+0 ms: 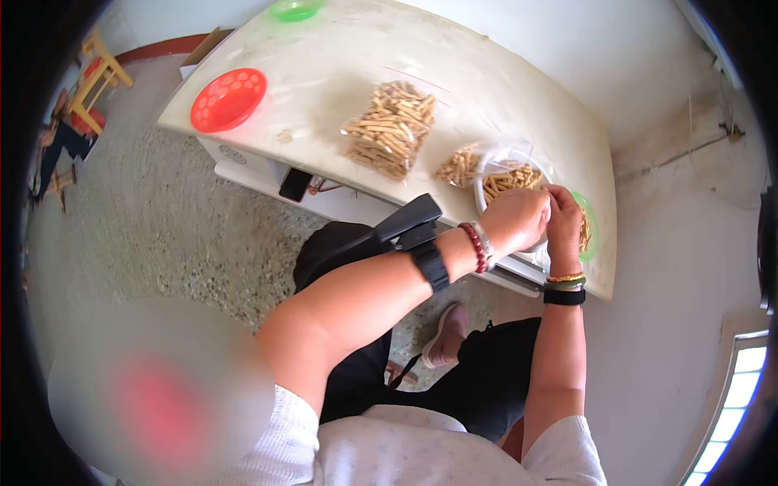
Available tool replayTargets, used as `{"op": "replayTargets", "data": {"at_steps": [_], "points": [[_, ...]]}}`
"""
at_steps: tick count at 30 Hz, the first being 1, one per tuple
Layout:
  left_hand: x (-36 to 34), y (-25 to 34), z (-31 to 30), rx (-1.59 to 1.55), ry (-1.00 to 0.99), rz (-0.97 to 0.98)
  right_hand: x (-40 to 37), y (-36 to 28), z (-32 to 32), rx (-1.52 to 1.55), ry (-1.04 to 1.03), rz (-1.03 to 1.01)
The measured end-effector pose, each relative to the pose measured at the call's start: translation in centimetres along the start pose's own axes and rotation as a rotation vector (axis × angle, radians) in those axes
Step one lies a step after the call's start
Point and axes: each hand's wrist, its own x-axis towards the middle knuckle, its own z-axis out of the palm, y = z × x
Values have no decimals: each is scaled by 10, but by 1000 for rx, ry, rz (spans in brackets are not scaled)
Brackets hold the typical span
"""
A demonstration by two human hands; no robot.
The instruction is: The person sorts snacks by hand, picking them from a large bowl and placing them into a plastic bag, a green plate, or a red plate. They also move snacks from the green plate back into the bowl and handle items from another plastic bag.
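Note:
My left hand and my right hand meet above the near right part of the table. Both have their fingers closed in a pinch, and whatever is between them is too small or hidden to name. Just beyond them is a white bowl with tan, finger-length sticks in it. Clear plastic film shows at the bowl's far rim. Partly covered by my right hand, a green basket holds more such sticks. Left of the bowl lies a small clear bag of sticks.
A large clear bag packed with sticks stands mid-table. Further left are a red plastic basket and a green dish. A dark phone rests on the shelf under the tabletop. A wooden chair and a seated person are far left.

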Motion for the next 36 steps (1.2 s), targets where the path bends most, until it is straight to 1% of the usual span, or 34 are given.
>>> {"op": "replayTargets", "data": {"at_steps": [1,2,3,4,5,7,8,9,11,14,15,17,18,20,21,23,24,26,27,28,29,31,33,35,36], "points": [[5,7,-15,2,-53,-98,-1,-3,-2,176,8,92],[7,-2,-12,-54,70,-134,-5,-18,-6,228,-19,136],[11,-10,-8,-112,191,-171,-6,-30,-6,215,-31,126],[15,-12,-14,-164,151,-285,-7,-43,-5,309,-13,140],[18,-12,-16,-173,171,-284,-7,-56,-3,403,2,154],[24,-12,-17,-272,176,-424,-8,-77,0,380,-30,149],[26,-14,-16,-285,132,-344,-8,-83,2,356,-81,131],[25,-14,-10,-260,204,-253,-7,-87,3,335,-128,116],[28,-8,-8,-641,65,-335,-6,-86,8,330,-131,93],[31,-2,-2,-707,85,-385,-8,-81,9,352,-111,61],[33,-1,-1,-603,71,-383,-8,-82,10,374,-113,37],[34,-1,7,-456,113,-299,-9,-80,4,397,-87,44],[34,-2,10,-446,98,-300,-8,-78,0,404,-79,49],[31,5,12,-398,84,-203,-10,-74,-11,423,-59,55],[30,8,13,-390,73,-203,-11,-72,-17,405,-70,71],[29,19,10,-446,32,-221,-12,-70,-26,398,-78,81],[31,27,10,-490,3,-292,-11,-68,-30,405,-71,82],[38,39,12,-506,-52,-322,-9,-73,-34,420,-46,81],[42,45,15,-535,-100,-355,-8,-77,-37,461,-55,77],[47,48,19,-604,-111,-385,-8,-82,-39,497,-60,74],[51,52,21,-600,-116,-383,-9,-88,-41,517,-75,61],[59,48,22,-650,-168,-366,-3,-76,-45,573,-31,68],[57,36,22,-628,-231,-409,-2,-61,-54,469,-69,59],[48,24,21,-701,-273,-489,-8,-50,-56,459,-95,78],[43,19,21,-726,-280,-528,-9,-46,-56,531,-99,125]]}}
